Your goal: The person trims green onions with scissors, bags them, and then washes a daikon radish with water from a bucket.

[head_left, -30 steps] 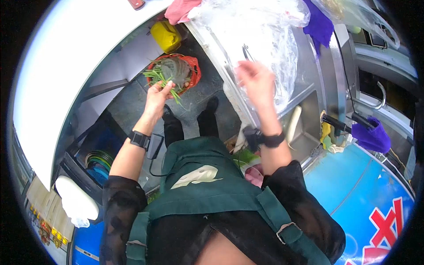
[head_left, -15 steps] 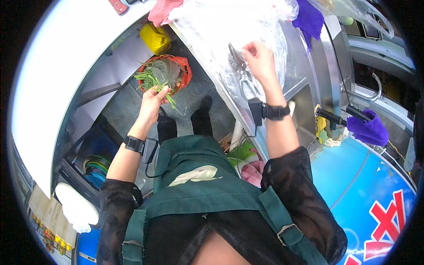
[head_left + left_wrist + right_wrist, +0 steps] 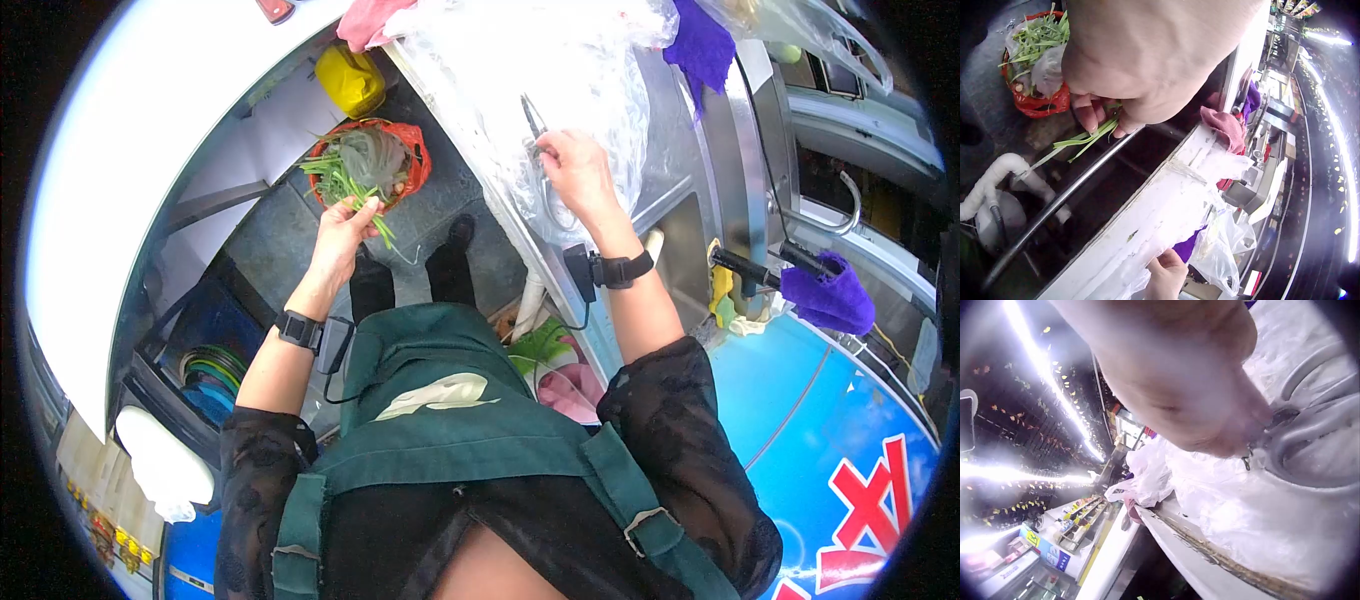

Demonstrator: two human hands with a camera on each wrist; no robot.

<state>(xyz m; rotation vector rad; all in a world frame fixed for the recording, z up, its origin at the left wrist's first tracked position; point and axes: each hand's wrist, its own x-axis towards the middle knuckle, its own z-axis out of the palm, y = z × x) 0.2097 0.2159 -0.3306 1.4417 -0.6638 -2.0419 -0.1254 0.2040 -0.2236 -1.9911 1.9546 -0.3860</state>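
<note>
In the head view my left hand (image 3: 345,232) pinches a small bunch of green stalks (image 3: 383,228), just over the near side of a red bag-lined bin (image 3: 421,150) with green trimmings in it. My right hand (image 3: 583,178) has its fingertips on the middle of the metal scissors (image 3: 533,113), which lie on clear plastic (image 3: 620,130) on the steel counter. In the right wrist view, the grey scissor handles (image 3: 1310,481) show beside the fingers, along with a tiny green scrap (image 3: 1248,460).
A yellow container (image 3: 350,82) stands behind the bin. Right of the plastic is a sink (image 3: 680,245); purple cloths (image 3: 703,45) and a pink cloth (image 3: 368,20) lie around the counter. A white table (image 3: 130,150) curves along the left.
My right hand has come down from above the scissors onto their middle. The left hand keeps its hold on the stalks near the bin, with little movement.
</note>
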